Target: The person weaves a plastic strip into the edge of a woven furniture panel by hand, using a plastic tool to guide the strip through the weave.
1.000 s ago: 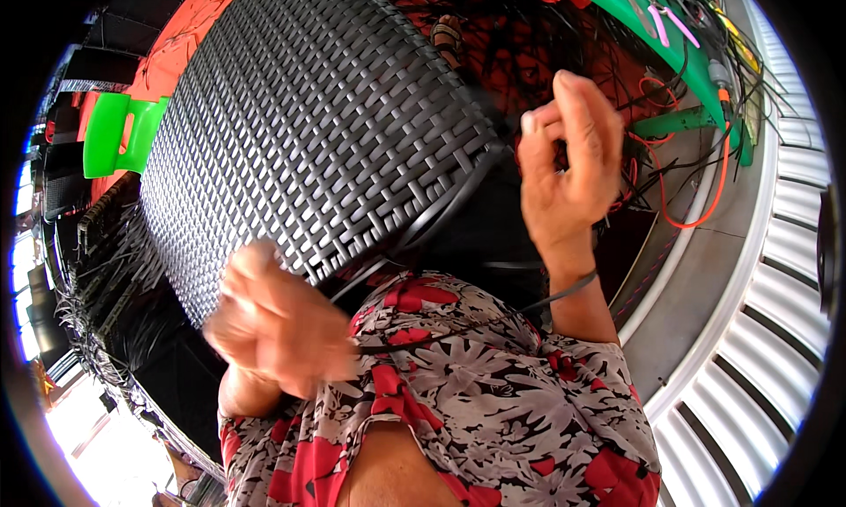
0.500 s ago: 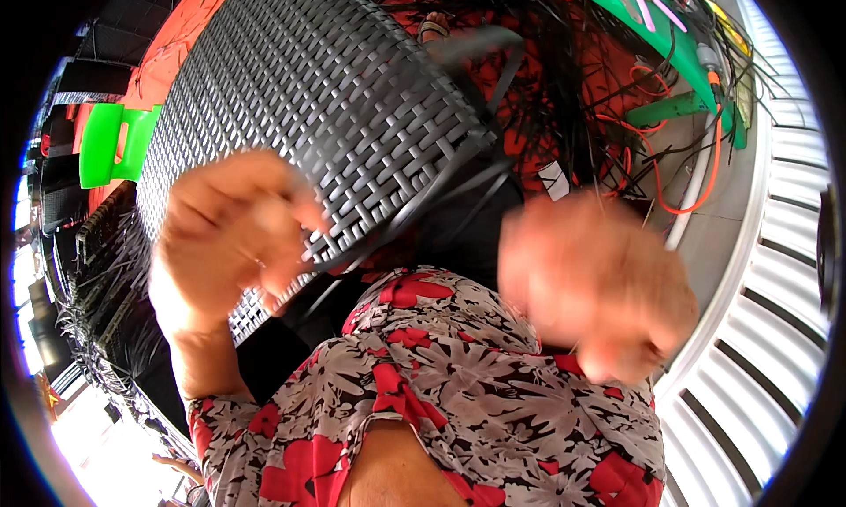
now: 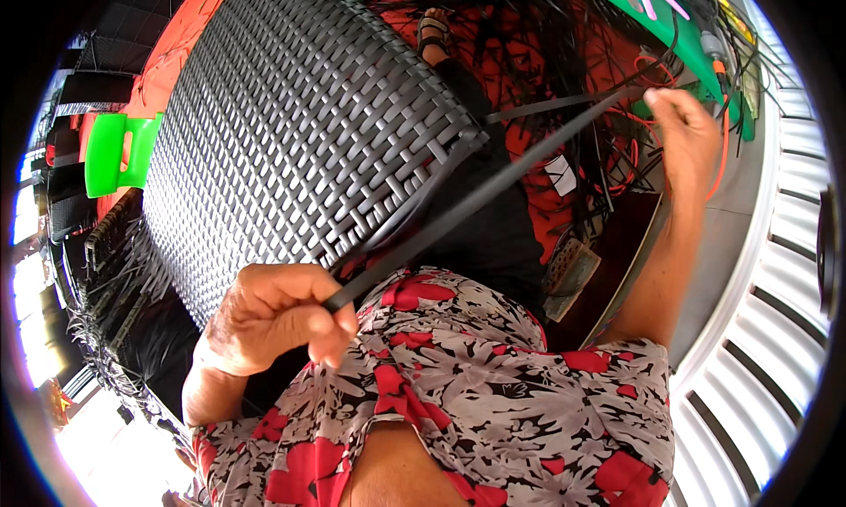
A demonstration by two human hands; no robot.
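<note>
A large woven panel (image 3: pixel 308 110) of flat black plastic strips leans before me, its near corner close to my lap. My left hand (image 3: pixel 273 317) is closed, pinching the end of a black strip (image 3: pixel 493 194) beside the panel's lower edge. From there the strip runs taut up to the right, where my right hand (image 3: pixel 683 132) is closed on it, arm stretched out. Between the right hand and the panel's near corner, another length of strip (image 3: pixel 555 108) spans back to the weave.
Loose black strips (image 3: pixel 529 48) lie tangled on the red floor covering. A green table (image 3: pixel 608 4) with pink-handled scissors (image 3: pixel 650 0) stands at the upper right, an orange cord (image 3: pixel 724 145) beside it. A slatted white surface (image 3: pixel 758 366) is at the right; a green chair (image 3: pixel 104 154) stands left.
My right hand has swung up and out to the right, drawing the strip taut. My left hand has come down and slightly right to the panel's lower edge.
</note>
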